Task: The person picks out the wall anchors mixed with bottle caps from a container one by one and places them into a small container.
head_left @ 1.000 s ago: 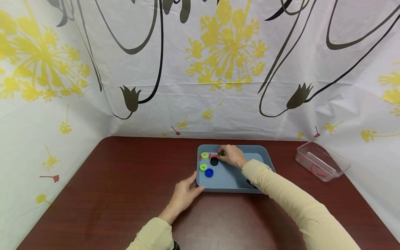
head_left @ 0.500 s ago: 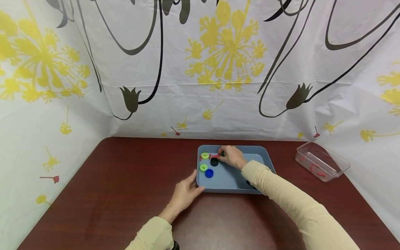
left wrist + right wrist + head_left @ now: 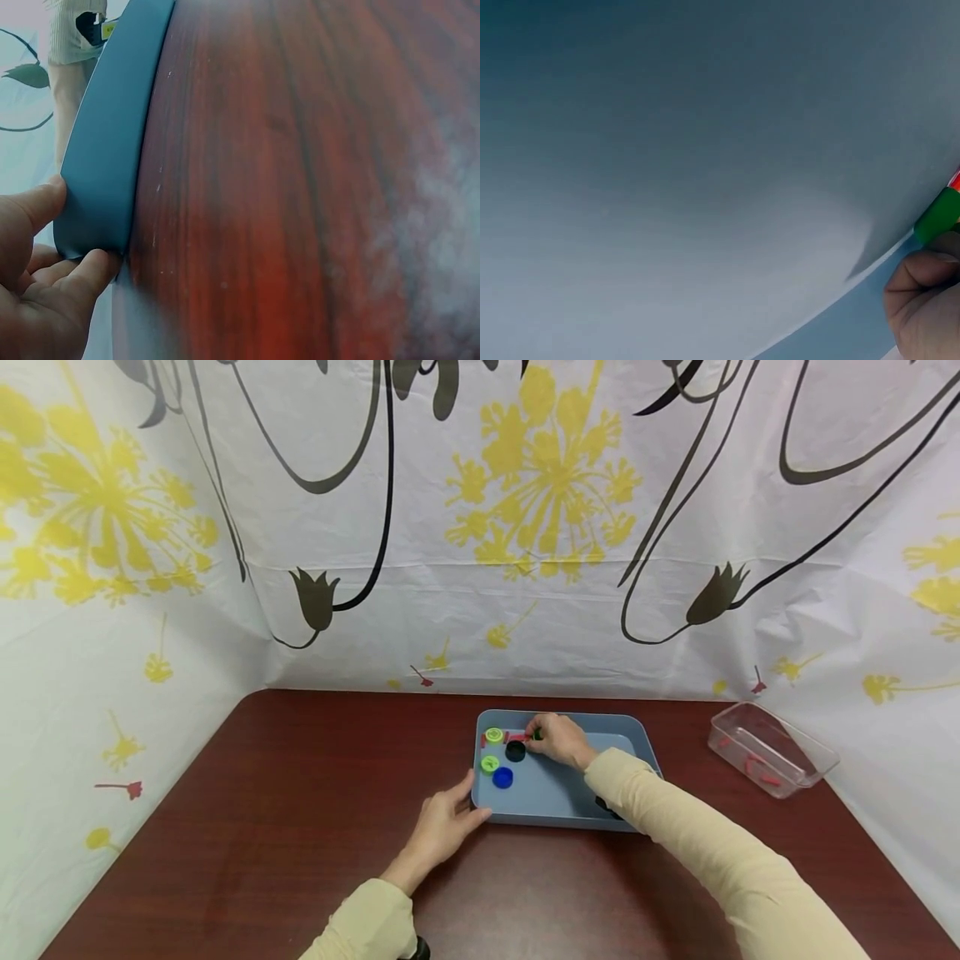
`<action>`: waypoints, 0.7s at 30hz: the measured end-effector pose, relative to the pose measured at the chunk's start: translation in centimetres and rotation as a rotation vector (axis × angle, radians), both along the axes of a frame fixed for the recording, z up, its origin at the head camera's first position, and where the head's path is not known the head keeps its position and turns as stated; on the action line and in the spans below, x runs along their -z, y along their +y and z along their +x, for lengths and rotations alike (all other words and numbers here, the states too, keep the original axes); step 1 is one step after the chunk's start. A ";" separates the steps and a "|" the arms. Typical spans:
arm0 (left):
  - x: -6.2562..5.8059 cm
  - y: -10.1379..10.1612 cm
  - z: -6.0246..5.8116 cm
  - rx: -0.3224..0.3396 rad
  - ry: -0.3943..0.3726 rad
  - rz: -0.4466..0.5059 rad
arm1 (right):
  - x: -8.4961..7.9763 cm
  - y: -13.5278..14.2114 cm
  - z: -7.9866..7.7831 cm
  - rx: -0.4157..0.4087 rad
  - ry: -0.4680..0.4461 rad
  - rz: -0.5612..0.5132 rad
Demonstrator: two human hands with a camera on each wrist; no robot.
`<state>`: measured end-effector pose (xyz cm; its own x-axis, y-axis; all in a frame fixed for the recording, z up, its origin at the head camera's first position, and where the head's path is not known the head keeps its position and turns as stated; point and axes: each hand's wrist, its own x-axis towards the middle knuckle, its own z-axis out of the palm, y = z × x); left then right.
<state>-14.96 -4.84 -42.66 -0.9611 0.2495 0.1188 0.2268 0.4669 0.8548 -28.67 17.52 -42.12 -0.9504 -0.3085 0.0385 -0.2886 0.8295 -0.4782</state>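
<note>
My left hand (image 3: 441,831) holds the near left corner of a blue-grey tray (image 3: 558,817). In the left wrist view, the thumb and fingertips lie around that corner of the tray (image 3: 105,150). Over the tray's far half, my right hand (image 3: 561,740) pinches a dark green bottle cap (image 3: 939,216), mostly covered by the fingers. A red piece (image 3: 517,737) lies against the cap's left side. To the left sit a black cap (image 3: 515,751), a blue cap (image 3: 503,777) and two lime green caps, one far (image 3: 494,736) and one nearer (image 3: 490,764).
A clear plastic box (image 3: 772,752) with several small red pieces stands on the dark wooden table (image 3: 300,802), right of the tray. Behind the table hangs a white patterned cloth (image 3: 420,527). My right forearm crosses the tray's right side, partly hiding a black object (image 3: 606,807).
The right hand has stayed at nearly the same spot with the green cap, shifting very slightly. The left hand still holds the tray corner. The caps have not visibly moved within the tray.
</note>
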 end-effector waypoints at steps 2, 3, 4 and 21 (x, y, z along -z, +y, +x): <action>-0.1 0.0 0.0 0.002 0.003 -0.007 | -0.1 0.1 0.1 -0.006 -0.010 -0.006; -0.1 0.0 0.0 0.001 0.003 -0.013 | -0.1 0.2 0.2 -0.011 -0.014 -0.010; -0.1 0.0 0.0 -0.001 0.000 -0.019 | -0.2 0.3 0.3 -0.015 -0.018 -0.015; 0.0 -0.2 0.1 0.016 0.025 -0.048 | -3.6 2.7 1.3 -0.041 0.014 -0.231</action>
<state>-14.82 -4.99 -42.69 -0.9538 0.2707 0.1301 0.2554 0.5031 0.8256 -27.38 20.17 -38.47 -0.9360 -0.3287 0.1260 -0.3283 0.6860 -0.6493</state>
